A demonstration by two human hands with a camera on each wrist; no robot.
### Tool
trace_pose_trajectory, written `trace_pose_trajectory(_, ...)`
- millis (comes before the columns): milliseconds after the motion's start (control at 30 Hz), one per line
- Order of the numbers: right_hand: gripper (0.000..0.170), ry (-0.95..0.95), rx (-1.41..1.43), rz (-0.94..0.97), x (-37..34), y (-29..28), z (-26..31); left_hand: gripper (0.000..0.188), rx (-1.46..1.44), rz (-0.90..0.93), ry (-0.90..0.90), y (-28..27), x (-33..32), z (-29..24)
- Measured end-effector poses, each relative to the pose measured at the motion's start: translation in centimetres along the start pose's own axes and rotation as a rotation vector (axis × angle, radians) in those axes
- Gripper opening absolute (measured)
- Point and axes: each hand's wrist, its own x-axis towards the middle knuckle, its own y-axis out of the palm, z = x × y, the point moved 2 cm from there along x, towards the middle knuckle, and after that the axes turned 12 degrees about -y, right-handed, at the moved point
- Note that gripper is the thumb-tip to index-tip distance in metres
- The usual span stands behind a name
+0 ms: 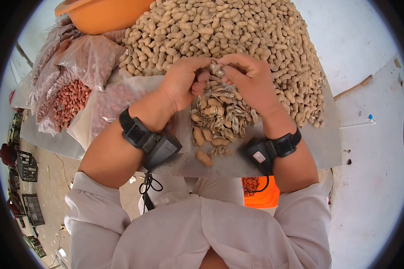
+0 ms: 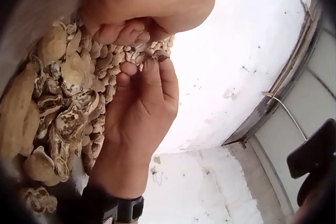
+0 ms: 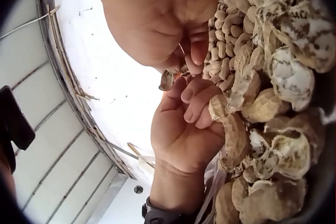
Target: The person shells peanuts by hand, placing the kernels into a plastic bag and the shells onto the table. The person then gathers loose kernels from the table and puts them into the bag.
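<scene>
Both hands meet above the near edge of a big heap of unshelled peanuts (image 1: 202,31). The right hand (image 1: 251,80) pinches an opened peanut shell (image 1: 217,69) between thumb and fingers; the pale inside of the shell shows. Against the same shell is the thumb side of the left hand (image 1: 183,83), its other fingers curled in toward the palm. In the right wrist view a piece of the shell (image 3: 167,80) sticks out between the two hands. Whether a kernel lies in the left palm is hidden. Below the hands lies a pile of empty shells (image 1: 224,112).
An orange basin (image 1: 103,15) stands at the back left. Plastic bags of red kernels (image 1: 72,101) lie on the left of the metal tabletop (image 1: 300,163). A few whole peanuts (image 1: 204,158) sit near its front edge, and an orange container (image 1: 267,195) is below.
</scene>
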Motion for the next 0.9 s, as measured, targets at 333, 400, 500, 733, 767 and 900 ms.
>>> trace_pose_trajectory(333,0.018,-0.032,-0.281,0.371,0.5,-0.6,0.5,0.029,-0.101,-0.114,0.273,-0.7,0.0,-0.9)
trace_pose_trajectory(400,0.019,-0.202,-0.391,0.394,0.7,0.6,-0.6,0.03,-0.102,-0.102,0.301,-0.8,0.2,-0.8)
trace_pose_trajectory(500,0.02,-0.259,-0.466,0.461,0.4,1.7,-1.3,0.03,-0.117,-0.082,0.311,-0.7,0.3,-0.8)
trace_pose_trajectory(733,0.02,-0.226,-0.571,0.567,0.2,2.2,-1.9,0.03,-0.131,-0.096,0.327,-0.6,0.5,-0.6)
trace_pose_trajectory(767,0.019,-0.229,-0.542,0.532,0.2,2.1,-1.9,0.029,-0.127,-0.092,0.323,-0.6,0.4,-0.7)
trace_pose_trajectory(900,0.015,-0.23,-0.374,0.367,0.6,1.0,-1.5,0.027,-0.148,-0.052,0.334,-1.0,0.5,-0.7)
